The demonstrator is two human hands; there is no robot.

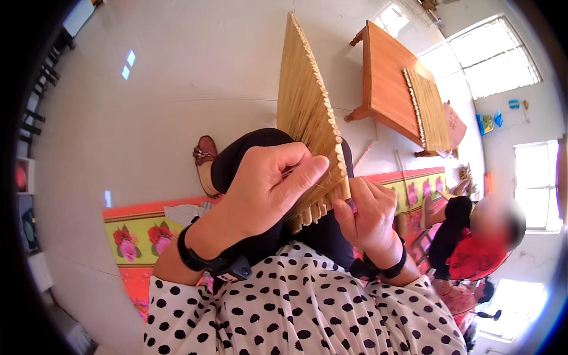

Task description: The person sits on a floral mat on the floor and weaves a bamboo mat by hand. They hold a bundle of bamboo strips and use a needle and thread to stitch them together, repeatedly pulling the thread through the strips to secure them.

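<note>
- Step in hand, as judged: edge work on a woven straw mat panel, held upright over the lap.
- Left hand: fingers curled, thumb pressed against the panel's lower edge, pinching the slats.
- Right hand: fingertips pressed together on a thin strand at the same corner; the strand is barely visible.
- Next move, as judged: a fine pull calling for steady tension.
- Panel: flat, stiff, golden, ribbed; stubbed ends along one side.
- Nearby: wooden low table bearing a second mat; floral floor mat.
</note>
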